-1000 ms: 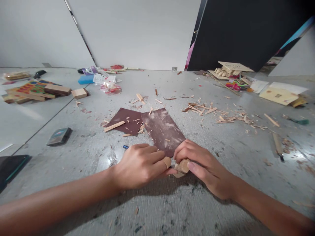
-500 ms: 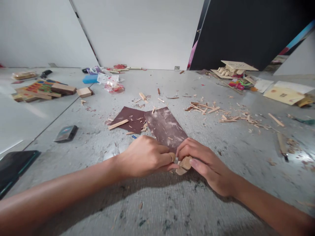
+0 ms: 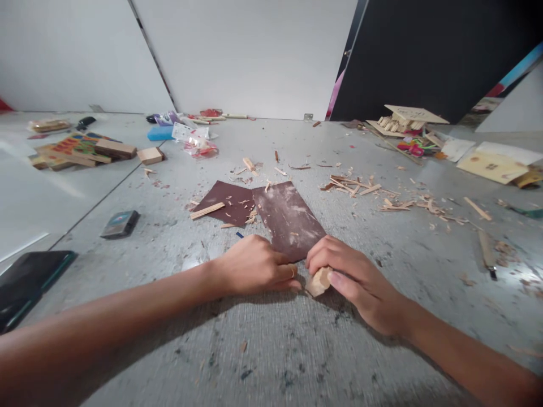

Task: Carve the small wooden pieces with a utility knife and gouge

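Between the thumb and fingers of my right hand point(image 3: 348, 274) is a small, faceted piece of carved wood point(image 3: 319, 281), held low against the tabletop. My left hand point(image 3: 261, 265), with a ring on one finger, is curled closed just left of the wood, a small gap between them. Whatever its fingers grip, if anything, is hidden underneath. Right behind the hands lies a dark brown sheet of sandpaper point(image 3: 292, 220), dusted pale. A second sandpaper piece point(image 3: 229, 202) adjoins it on the left, with wood bits on top.
Wood slivers point(image 3: 352, 185) and shavings scatter to the right, near a craft knife point(image 3: 487, 254). On the left are a phone point(image 3: 34, 282), a small dark box point(image 3: 120, 224) and wood blocks point(image 3: 115, 149). A white panel point(image 3: 250, 56) rises at the back.
My left hand has drawn slightly left and back, off the carved wood. The wood has tilted a little in my right hand, and the view has shifted slightly.
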`<state>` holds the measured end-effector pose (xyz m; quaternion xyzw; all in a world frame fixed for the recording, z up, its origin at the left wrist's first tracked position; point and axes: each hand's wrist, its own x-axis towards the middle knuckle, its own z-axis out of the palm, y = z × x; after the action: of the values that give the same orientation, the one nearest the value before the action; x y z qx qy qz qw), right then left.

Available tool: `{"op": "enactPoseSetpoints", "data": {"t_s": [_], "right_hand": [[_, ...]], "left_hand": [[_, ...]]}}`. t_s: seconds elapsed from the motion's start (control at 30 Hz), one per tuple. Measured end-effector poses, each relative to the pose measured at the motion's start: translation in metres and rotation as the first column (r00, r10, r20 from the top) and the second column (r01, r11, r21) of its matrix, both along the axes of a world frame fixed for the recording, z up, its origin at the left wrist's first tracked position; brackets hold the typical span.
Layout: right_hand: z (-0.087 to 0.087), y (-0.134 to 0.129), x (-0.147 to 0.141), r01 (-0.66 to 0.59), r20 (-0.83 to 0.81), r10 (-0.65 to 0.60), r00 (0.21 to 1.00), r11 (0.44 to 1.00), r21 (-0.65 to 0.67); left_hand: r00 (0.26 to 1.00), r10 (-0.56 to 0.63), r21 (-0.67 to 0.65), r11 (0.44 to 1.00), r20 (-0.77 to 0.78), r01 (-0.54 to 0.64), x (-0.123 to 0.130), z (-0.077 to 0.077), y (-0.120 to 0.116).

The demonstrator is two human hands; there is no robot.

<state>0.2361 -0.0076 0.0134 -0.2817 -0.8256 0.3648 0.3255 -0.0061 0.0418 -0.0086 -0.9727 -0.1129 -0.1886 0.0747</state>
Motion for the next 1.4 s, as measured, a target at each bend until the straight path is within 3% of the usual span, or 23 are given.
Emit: {"op": "enactPoseSetpoints", "data": {"t_s": [0.17,0.63,1.1,1.4], "right_hand": [[0.000,-0.001,0.002,-0.019,0.019,0.019,1.000,1.000,-0.018],[-0.001,0.000,0.001,-0.014,0.022,0.014,1.000,1.000,-0.006],[-0.004,-0.001,0.001,0.003,-0.006,-0.003,1.000,1.000,-0.007],[-0.005,-0.001,0.000,0.011,-0.034,-0.011,0.999,1.000,-0.015]], "left_hand": [[0.998,0.003,0.042,0.999,0.056,-0.005,0.002,-0.001,-0.008],[0.992,0.043,0.052,0.997,0.117,-0.049,0.003,0.024,-0.013],[0.992,0.041,0.044,0.998,0.117,-0.046,0.004,0.010,-0.014],[0.998,0.020,0.031,0.999,0.063,-0.022,0.006,0.014,-0.010]]}}
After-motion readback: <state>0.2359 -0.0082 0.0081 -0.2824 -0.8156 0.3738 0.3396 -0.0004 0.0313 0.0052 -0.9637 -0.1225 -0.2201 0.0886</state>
